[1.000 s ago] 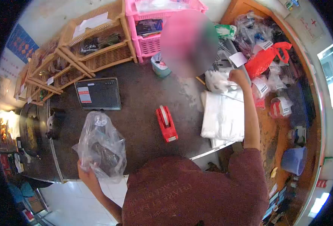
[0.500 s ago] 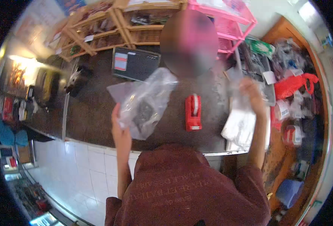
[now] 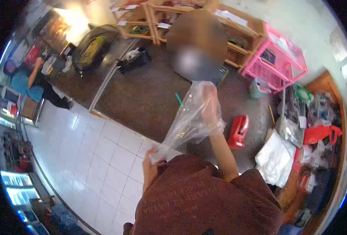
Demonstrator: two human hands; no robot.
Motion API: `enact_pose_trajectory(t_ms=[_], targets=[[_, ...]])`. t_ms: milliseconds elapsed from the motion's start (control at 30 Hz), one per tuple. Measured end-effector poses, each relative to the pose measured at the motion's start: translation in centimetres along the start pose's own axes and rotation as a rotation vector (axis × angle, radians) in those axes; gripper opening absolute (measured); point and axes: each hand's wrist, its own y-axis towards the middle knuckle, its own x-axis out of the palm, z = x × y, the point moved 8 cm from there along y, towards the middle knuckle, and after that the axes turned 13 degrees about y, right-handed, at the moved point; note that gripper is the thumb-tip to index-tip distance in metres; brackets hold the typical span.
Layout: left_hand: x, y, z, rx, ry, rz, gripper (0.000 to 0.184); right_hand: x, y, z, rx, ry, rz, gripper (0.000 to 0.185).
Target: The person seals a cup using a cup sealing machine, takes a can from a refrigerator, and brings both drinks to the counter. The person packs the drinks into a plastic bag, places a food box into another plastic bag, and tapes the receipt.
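Observation:
A clear plastic bag [image 3: 187, 119] is stretched between my hands above the dark table's front edge. My left hand [image 3: 149, 162] is closed on the bag's lower left end, near my shirt. My right hand [image 3: 210, 100] is at the upper right part of the bag, behind or inside the film; its fingers are blurred and I cannot make out their pose. A thin green strip [image 3: 179, 99] shows beside the bag. To the right on the table stands a red tape dispenser [image 3: 239, 131], and beyond it lies a stack of white plastic bags [image 3: 275, 158].
Wooden racks [image 3: 154, 23] and a pink rack [image 3: 277, 58] line the back. A greenish cup [image 3: 258, 88] stands before the pink rack. A red bag [image 3: 318, 134] lies at the right. Another person [image 3: 34, 84] is at the far left, beyond the tiled floor [image 3: 103, 168].
The view has turned left. My right hand has left the white bags and come over to the clear bag, which is now stretched out. My left hand has moved nearer my body.

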Motion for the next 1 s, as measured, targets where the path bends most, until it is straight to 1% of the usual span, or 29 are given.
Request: enact_pose_trajectory(t_ms=[33, 133, 200, 267, 367, 400, 433, 500, 533, 567, 633, 700, 767, 800, 867, 900, 933, 967, 1000], targets=[[0.1, 0.1, -1.5, 0.002, 0.046, -0.095, 0.036, 1.7, -0.3, 0.9, -0.014, -0.075, -0.033, 0.032], [-2.1, 0.3, -2.7, 0.106, 0.032, -0.163, 0.037, 5.7, -2.6, 6.1, -0.074, -0.27, -0.09, 0.035], [-4.5, 0.7, -2.3, 0.19, 0.025, -0.19, 0.038, 8.3, -5.2, 8.5, -0.092, -0.416, -0.184, 0.04], [-8.2, 0.5, 0.5, 0.189, 0.142, -0.229, 0.036, 11.8, -8.1, 11.0, -0.081, -0.575, -0.344, 0.045], [-13.8, 0.1, 4.7, 0.063, -0.12, -0.122, 0.035, 17.1, -12.1, 13.9, -0.099, -0.822, -0.585, 0.052], [-15.3, -0.2, 5.9, 0.005, -0.26, -0.093, 0.037, 18.0, -13.2, 15.5, -0.077, -0.839, -0.624, 0.055], [-17.2, 0.1, 6.7, 0.015, -0.229, -0.061, 0.039, 18.2, -14.1, 17.3, -0.048, -0.832, -0.648, 0.058], [-20.3, 0.8, 7.8, 0.027, -0.155, -0.02, 0.043, 16.4, -15.4, 24.9, 0.165, -0.657, -0.642, 0.063], [-21.5, 1.0, 8.0, 0.035, -0.205, -0.035, 0.043, 17.9, -15.9, 25.9, 0.277, -0.574, -0.63, 0.066], [-22.4, 1.4, 7.8, 0.041, -0.253, -0.055, 0.044, 18.5, -15.8, 26.0, 0.275, -0.653, -0.599, 0.066], [-24.1, 2.0, 7.9, 0.048, -0.327, -0.102, 0.045, 22.9, -14.8, 19.9, 0.27, -0.816, -0.528, 0.067], [-25.4, 2.9, 8.4, 0.059, -0.379, -0.152, 0.048, 24.7, -13.9, 20.0, 0.167, -0.668, -0.551, 0.063], [-26.6, 4.6, 8.2, 0.119, -0.162, -0.154, 0.053, 28.2, -12.9, 20.1, 0.15, -0.872, -0.786, 0.055], [-27.1, 5.2, 8.2, 0.146, -0.053, -0.153, 0.056, 30.9, -12.0, 18.6, 0.182, -1.155, -1.007, 0.049], [-28.2, 5.4, 9.6, 0.193, -0.008, -0.139, 0.063, 32.5, -10.9, 18.7, 0.084, -1.321, -1.077, 0.045], [-28.8, 5.6, 10.1, 0.213, 0.015, -0.138, 0.066, 31.7, -9.9, 20.2, -0.027, -1.204, -0.918, 0.045], [-29.6, 6.4, 8.9, 0.132, -0.001, -0.158, 0.073, 30.7, -9.0, 21.8, -0.143, -1.075, -0.772, 0.046], [-31.2, 6.9, 8.6, 0.146, 0.069, -0.104, 0.073, 30.7, -8.1, 22.3, -0.209, -0.984, -0.654, 0.047], [-32.8, 7.6, 8.4, 0.163, 0.148, -0.076, 0.073, 31.8, -7.8, 22.9, -0.224, -0.939, -0.601, 0.049]])
